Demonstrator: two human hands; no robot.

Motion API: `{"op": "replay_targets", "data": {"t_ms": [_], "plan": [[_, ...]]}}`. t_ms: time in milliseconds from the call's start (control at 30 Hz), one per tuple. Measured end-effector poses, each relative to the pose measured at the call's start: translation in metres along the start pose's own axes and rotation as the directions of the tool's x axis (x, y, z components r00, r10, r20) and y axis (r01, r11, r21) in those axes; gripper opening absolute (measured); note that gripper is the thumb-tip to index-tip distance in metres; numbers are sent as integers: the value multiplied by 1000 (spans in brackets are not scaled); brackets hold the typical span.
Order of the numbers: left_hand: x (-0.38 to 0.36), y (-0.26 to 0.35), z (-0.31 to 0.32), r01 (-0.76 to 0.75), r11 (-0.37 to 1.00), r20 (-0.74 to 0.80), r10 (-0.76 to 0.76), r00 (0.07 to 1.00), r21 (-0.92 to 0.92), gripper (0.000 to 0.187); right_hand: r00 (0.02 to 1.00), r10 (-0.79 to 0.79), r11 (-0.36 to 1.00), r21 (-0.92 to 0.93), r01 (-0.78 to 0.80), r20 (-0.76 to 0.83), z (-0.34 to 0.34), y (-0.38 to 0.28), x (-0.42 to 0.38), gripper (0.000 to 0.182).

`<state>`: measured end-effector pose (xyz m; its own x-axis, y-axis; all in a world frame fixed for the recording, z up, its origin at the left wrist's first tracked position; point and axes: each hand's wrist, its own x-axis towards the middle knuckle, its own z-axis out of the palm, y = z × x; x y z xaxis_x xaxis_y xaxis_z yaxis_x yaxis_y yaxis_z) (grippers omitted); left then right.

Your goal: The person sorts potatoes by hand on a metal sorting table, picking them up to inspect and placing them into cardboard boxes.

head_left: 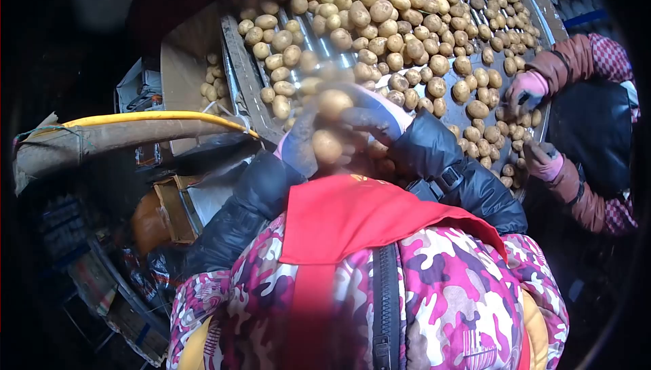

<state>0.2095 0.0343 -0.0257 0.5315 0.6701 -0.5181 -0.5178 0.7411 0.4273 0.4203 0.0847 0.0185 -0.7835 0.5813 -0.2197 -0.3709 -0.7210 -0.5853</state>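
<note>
Two potatoes are between my gloved hands, close in front of my chest. The upper potato (335,104) lies against the fingers of my right hand (377,113), which are curled round it. Below it, the lower potato (327,146) rests beside the fingers of my left hand (300,145), partly blurred. Both gloves are bluish grey with pink cuffs. Beyond my hands, many potatoes (381,10) cover a table with metal rollers (324,46).
A co-worker's two gloved hands (526,92) reach over potatoes at the right edge. At the left, a padded bar with a yellow tube (156,116) sticks out beside a cardboard box (184,85) with potatoes. A wooden rail (245,75) edges the rollers.
</note>
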Motion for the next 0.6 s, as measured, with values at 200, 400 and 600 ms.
{"op": "replay_targets", "data": {"t_ms": [200,400,600], "plan": [[3,-11,9,72,938,-17,-83,996,-338,65,976,-194,727,-683,76,-98,1,11,-7,69],[-1,-16,9,178,949,-62,-200,978,-259,81,978,-79,640,-762,-100,-195,31,-4,-11,74],[-23,-12,24,105,938,-80,-139,987,-331,68,886,-455,86,-986,142,88,10,21,4,54]]}}
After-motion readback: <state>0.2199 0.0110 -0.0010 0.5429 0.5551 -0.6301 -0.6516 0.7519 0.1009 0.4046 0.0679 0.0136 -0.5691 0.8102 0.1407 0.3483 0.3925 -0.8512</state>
